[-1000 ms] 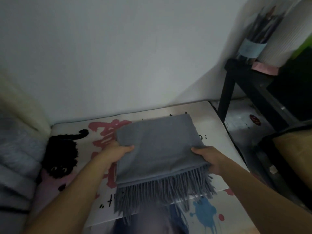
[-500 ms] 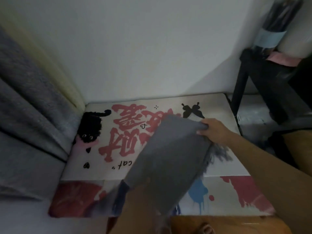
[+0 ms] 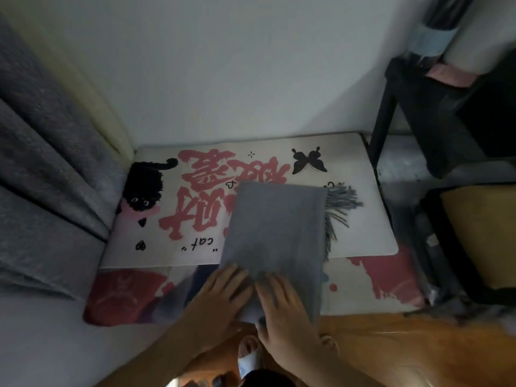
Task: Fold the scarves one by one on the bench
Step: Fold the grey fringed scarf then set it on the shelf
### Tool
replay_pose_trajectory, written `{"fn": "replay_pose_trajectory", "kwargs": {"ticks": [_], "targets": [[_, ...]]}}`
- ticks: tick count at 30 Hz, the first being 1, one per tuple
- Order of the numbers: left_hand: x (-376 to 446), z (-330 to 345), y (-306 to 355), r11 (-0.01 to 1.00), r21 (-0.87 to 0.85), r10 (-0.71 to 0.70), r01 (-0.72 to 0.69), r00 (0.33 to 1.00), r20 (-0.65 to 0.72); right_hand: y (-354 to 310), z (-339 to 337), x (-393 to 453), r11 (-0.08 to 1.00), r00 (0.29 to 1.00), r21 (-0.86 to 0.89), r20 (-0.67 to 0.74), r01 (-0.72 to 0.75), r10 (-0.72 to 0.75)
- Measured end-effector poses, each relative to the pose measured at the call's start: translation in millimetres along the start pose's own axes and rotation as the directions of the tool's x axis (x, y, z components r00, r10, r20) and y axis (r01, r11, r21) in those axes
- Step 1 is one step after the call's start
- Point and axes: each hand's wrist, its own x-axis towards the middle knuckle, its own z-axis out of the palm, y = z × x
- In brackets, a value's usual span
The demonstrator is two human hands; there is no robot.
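Now the grey scarf [image 3: 275, 233] lies flat on the bench, where half a second ago it hung tilted in the air with the right hand pinching its far corner. Both hands have come down to its near edge.

Behind everything is a big white wall [image 3: 237, 65]. On the left hangs a thick grey curtain [image 3: 47, 152]. On the right stands a black table [image 3: 435, 107], and below it sits a yellow thing in a black frame [image 3: 480, 236]; what it is cannot be told.

The bench has a white mat [image 3: 360, 191] on it, with big pink letters [image 3: 201, 196], a black cat [image 3: 143, 188] at the left end and a black butterfly [image 3: 308, 163] near the back. A second cover with red patches [image 3: 122, 297] lies in front of the mat.

The folded scarf is on the right half of the mat, and it hangs a little over the front edge. Its fringe [image 3: 339, 208] sticks out on the right side.

The left hand [image 3: 220, 300] is flat with fingers spread, pressing the scarf's near left corner. The right hand [image 3: 284, 311] is flat and spread too, pressing the near edge just beside it. Neither hand grips anything.
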Motion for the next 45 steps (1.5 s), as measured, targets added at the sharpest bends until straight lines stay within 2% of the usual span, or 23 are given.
{"fn": "replay_pose_trajectory", "kwargs": {"ticks": [2, 4, 8, 11, 14, 18, 19, 21, 23, 25, 26, 28, 31, 32, 35, 37, 41, 43, 45], "targets": [[16.0, 7.8, -7.7, 0.989, 0.042, 0.138, -0.143, 0.985, 0.099, 4.5, 13.6, -10.3, 0.996, 0.999, -0.091, 0.047, -0.022, 0.026], [28.1, 3.0, -3.0, 0.989, 0.031, 0.142, -0.147, 0.98, 0.142, 4.6, 20.1, -10.1, 0.983, 0.996, -0.168, 0.032, -0.075, 0.081], [40.2, -4.2, -14.0, 0.97, 0.06, 0.237, -0.235, 0.971, -0.025, -14.3, 25.8, 8.3, 0.968, 0.972, -0.117, -0.094, -0.224, 0.213], [28.9, -1.6, -25.4, 0.963, 0.031, 0.268, -0.269, 0.963, 0.03, -28.4, 27.0, 15.1, 0.952, 0.956, -0.11, -0.113, -0.285, 0.272], [20.6, -24.9, -32.2, 0.959, -0.092, 0.269, -0.267, 0.963, 0.002, -41.8, 26.1, 21.2, 0.921, 0.928, -0.137, -0.134, -0.364, 0.347], [12.7, -64.8, -42.4, 0.889, -0.296, 0.297, -0.351, 0.931, -0.212, -35.3, 11.2, 13.2, 0.903, 0.883, -0.079, -0.261, -0.423, 0.39], [8.9, -70.1, -44.4, 0.86, -0.372, 0.27, -0.35, 0.93, -0.25, -29.6, 2.6, 6.5, 0.903, 0.869, -0.043, -0.292, -0.428, 0.398], [1.5, -87.3, -46.8, 0.757, -0.617, 0.079, -0.217, 0.967, -0.243, -25.7, -25.8, -5.4, 0.904, 0.868, 0.045, -0.264, -0.424, 0.421], [4.3, -122.8, -45.4, 0.575, -0.813, -0.128, -0.092, 0.971, -0.2, -36.2, -79.1, -4.7, 0.908, 0.889, 0.046, -0.185, -0.417, 0.418], [17.7, -176.2, -46.6, 0.415, -0.907, -0.259, -0.068, 0.947, -0.189, -48.2, -148.5, 5.7, 0.923, 0.918, 0.01, -0.095, -0.385, 0.384], [25.1, -205.6, -51.5, 0.403, -0.91, -0.305, -0.103, 0.922, -0.239, -53.9, -189.7, 12.9, 0.931, 0.927, 0.019, -0.095, -0.364, 0.364], [36.5, -263.3, -69.6, 0.467, -0.858, -0.325, -0.211, 0.862, -0.389, -63.7, -269.3, 25.1, 0.951, 0.942, 0.038, -0.131, -0.306, 0.308], [53.8, -325.0, -107.3, 0.55, -0.801, -0.296, -0.237, 0.842, -0.452, -73.3, -356.7, 41.7, 0.965, 0.962, -0.04, -0.101, -0.257, 0.252], [58.8, -336.8, -119.1, 0.529, -0.819, -0.3, -0.22, 0.855, -0.423, -76.5, -374.2, 46.9, 0.967, 0.967, -0.06, -0.08, -0.246, 0.241], [65.5, -351.9, -142.0, 0.333, -0.924, -0.31, -0.188, 0.904, -0.296, -87.3, -394.4, 61.3, 0.977, 0.982, -0.106, -0.055, -0.187, 0.182], [69.7, -351.3, -153.3, 0.277, -0.947, -0.31, -0.166, 0.917, -0.251, -85.6, -396.3, 71.3, 0.985, 0.988, -0.096, -0.078, -0.142, 0.135], [72.8, -364.6, -167.2, 0.3, -0.934, -0.326, -0.194, 0.899, -0.291, -78.4, -409.2, 87.8, 0.975, 0.973, -0.187, -0.218, -0.119, 0.077], [72.3, -370.7, -168.4, 0.38, -0.898, -0.329, -0.22, 0.876, -0.353, -80.2, -416.1, 88.6, 0.963, 0.955, -0.252, -0.296, -0.089, 0.011], [66.2, -365.4, -164.9, 0.515, -0.828, -0.313, -0.223, 0.85, -0.424, -82.1, -414.6, 82.4, 0.936, 0.939, -0.343, -0.342, -0.083, -0.042]]}}
